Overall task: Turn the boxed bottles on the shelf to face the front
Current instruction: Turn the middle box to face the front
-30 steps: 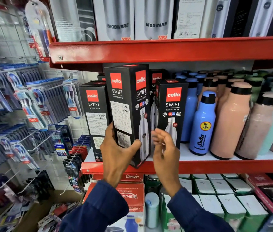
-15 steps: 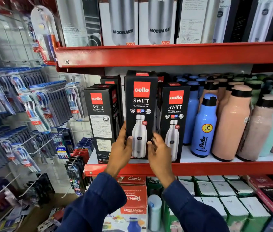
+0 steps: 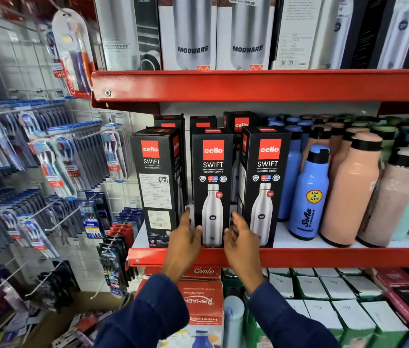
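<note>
Three black Cello Swift boxes stand in the front row of the middle red shelf [image 3: 298, 256]. The left box [image 3: 157, 182] shows its printed text side. The middle box [image 3: 212, 169] and the right box [image 3: 266, 172] show the bottle picture to the front. My left hand [image 3: 184, 238] grips the middle box low on its left edge, thumb on the front. Low on the same box's right edge, my right hand [image 3: 240, 237] holds on with loosely curled fingers. More Cello boxes [image 3: 241, 123] stand behind.
Blue [image 3: 310, 194], peach [image 3: 351, 189] and mint loose bottles fill the shelf to the right. Modware boxes [image 3: 192, 33] sit on the shelf above. Toothbrush packs [image 3: 55, 167] hang on a wire grid at left. Red and green boxes are stacked below.
The middle box, held tilted off the shelf with its side showing, has been turned picture-forward and set down between the other two. Both hands slid lower on it.
</note>
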Demonstrator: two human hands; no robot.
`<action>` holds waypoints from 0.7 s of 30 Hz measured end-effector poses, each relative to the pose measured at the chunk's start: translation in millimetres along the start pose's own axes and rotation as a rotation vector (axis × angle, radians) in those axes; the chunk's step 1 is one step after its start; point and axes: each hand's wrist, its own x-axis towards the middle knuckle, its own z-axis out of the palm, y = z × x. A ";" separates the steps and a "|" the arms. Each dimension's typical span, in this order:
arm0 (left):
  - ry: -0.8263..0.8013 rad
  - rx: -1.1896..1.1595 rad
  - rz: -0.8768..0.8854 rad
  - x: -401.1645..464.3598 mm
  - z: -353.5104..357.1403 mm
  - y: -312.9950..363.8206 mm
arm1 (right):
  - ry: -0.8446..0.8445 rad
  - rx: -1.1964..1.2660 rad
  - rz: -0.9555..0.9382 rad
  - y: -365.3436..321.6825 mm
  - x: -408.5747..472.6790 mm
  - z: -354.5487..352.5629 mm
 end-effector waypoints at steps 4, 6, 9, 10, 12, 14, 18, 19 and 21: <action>0.318 -0.067 0.080 -35.6 -19.8 7.9 | 0.300 0.142 -0.108 -8.3 -20.6 5.3; 0.533 -0.108 0.132 -41.9 -32.3 11.9 | 0.265 0.199 -0.161 -19.6 -30.6 17.1; 0.670 -0.148 0.111 -28.6 -48.6 1.5 | 0.012 0.231 -0.163 -38.1 -32.9 44.7; 0.648 -0.135 0.074 -20.6 -53.3 -5.2 | -0.060 0.235 -0.144 -43.3 -30.9 53.3; 0.510 -0.106 -0.027 -7.2 -60.7 -16.3 | -0.169 0.222 -0.079 -49.4 -24.4 68.3; 0.351 -0.179 -0.118 1.6 -65.9 -22.5 | -0.236 0.221 -0.014 -52.2 -18.7 80.5; 0.212 -0.329 -0.135 12.2 -74.2 -34.3 | -0.216 0.247 0.024 -56.8 -12.6 90.9; 0.204 -0.328 -0.122 13.5 -78.1 -36.5 | -0.203 0.262 0.015 -57.9 -12.9 91.2; 0.198 -0.322 -0.083 16.3 -85.4 -41.2 | -0.181 0.298 -0.017 -62.4 -14.7 90.2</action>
